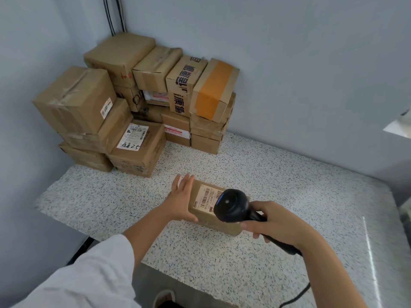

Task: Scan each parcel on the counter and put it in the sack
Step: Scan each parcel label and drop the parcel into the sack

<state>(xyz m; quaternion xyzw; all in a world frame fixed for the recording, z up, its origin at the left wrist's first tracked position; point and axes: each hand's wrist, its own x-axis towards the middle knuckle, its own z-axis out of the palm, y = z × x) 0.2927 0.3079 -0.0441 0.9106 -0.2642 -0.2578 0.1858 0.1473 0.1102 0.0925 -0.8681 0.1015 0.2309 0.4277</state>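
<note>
Cardboard parcel [205, 204] lies near the front of the speckled counter [289, 192], the left hand [180, 196] flat and straight-fingered against its side, the right hand [273, 221] gripping a black scanner [231, 205] over its label: scanning seems under way, and next it needs lifting to a sack not in view.

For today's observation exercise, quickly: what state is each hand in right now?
Left hand: open, straight fingers against the small brown cardboard parcel.
Right hand: closed round the black handheld barcode scanner.
</note>
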